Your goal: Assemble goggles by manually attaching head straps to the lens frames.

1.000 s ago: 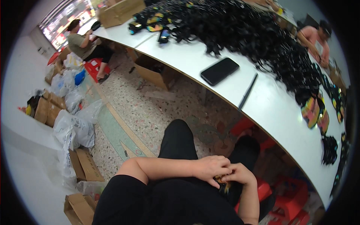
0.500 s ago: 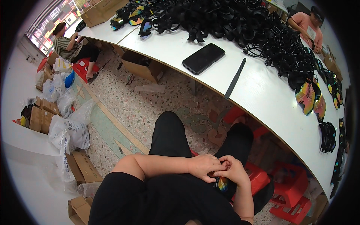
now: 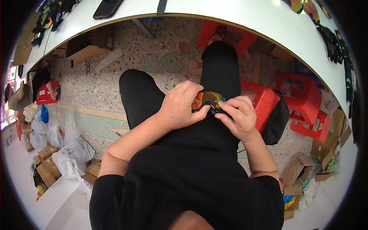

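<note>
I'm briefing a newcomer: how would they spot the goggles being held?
Near the white table, find black trousers. Over them, left hand and right hand hold orange-lensed goggles. Unlike the tabletop goggles, this pair is gripped by both hands.

- I see black-framed, amber-lensed goggles (image 3: 208,98) over the black-trousered right thigh (image 3: 220,71).
- Before them, left: black rectangular phone (image 3: 108,8) on white tabletop (image 3: 218,7).
- Right: red plastic stools (image 3: 264,100).

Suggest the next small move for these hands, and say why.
Probably slide the right hand outward to the right end of the mirrored goggles: its fingertips overlap part of the orange lens, while the left hand holds the other end. Gripping both ends would likely leave more of the lens uncovered.
</note>
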Tool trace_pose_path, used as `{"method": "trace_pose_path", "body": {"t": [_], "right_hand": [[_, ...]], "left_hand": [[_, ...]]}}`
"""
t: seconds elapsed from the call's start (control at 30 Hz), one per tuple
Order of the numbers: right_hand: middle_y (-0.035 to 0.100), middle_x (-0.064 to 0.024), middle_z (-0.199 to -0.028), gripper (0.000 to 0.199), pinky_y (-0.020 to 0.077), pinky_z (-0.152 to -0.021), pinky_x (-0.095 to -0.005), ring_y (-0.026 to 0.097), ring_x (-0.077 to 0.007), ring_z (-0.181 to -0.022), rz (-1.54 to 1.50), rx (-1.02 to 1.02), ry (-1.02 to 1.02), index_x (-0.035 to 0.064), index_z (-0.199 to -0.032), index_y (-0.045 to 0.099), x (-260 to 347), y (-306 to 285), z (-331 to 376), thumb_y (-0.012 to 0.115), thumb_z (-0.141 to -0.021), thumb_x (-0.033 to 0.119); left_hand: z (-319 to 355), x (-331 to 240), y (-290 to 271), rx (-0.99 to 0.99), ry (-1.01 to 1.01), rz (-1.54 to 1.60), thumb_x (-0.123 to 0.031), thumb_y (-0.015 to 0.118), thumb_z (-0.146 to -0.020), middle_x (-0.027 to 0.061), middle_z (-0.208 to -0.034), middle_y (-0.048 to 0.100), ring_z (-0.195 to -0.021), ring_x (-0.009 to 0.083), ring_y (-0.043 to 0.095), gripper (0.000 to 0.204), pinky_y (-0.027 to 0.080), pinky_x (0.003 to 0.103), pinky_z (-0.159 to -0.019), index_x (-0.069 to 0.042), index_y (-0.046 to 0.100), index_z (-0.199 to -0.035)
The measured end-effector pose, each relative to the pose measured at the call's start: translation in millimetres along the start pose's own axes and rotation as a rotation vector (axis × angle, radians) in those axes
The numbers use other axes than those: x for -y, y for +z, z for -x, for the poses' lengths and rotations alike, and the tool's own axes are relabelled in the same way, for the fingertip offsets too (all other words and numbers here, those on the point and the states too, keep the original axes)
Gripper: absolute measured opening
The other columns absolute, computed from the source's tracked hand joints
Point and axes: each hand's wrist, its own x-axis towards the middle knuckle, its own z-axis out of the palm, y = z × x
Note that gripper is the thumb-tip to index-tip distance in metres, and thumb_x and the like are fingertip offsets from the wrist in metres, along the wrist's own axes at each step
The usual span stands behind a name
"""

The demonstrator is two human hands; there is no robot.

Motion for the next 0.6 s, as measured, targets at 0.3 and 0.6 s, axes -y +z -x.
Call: {"method": "trace_pose_path", "body": {"t": [0.3,0.6], "right_hand": [[0.062,-0.0086,-0.090,0.037,0.0515,-0.066,-0.0357,0.061,-0.0266,-0.078,0.053,0.026,-0.070,0.0009,-0.101,0.070,3.6,2.3,11.9,0.083,-0.067,0.009],[0.062,-0.0100,-0.087,0.035,0.0510,-0.066,-0.0375,0.060,-0.0271,-0.075,0.048,0.066,-0.061,-0.0008,-0.101,0.067,1.0,1.9,21.6,0.080,-0.069,0.005]], "left_hand": [[8.6,-5.2,4.3,0.038,0.007,-0.011,-0.023,0.079,-0.073,0.0114,-0.082,0.060,-0.070,0.0285,0.062,0.043,0.052,0.037,-0.060,0.001,0.060,-0.104],[8.7,-1.8,4.7,0.179,-0.097,0.071,-0.028,0.077,-0.075,0.0128,-0.080,0.062,-0.073,0.0310,0.065,0.038,0.053,0.040,-0.065,0.000,0.065,-0.097]]}}
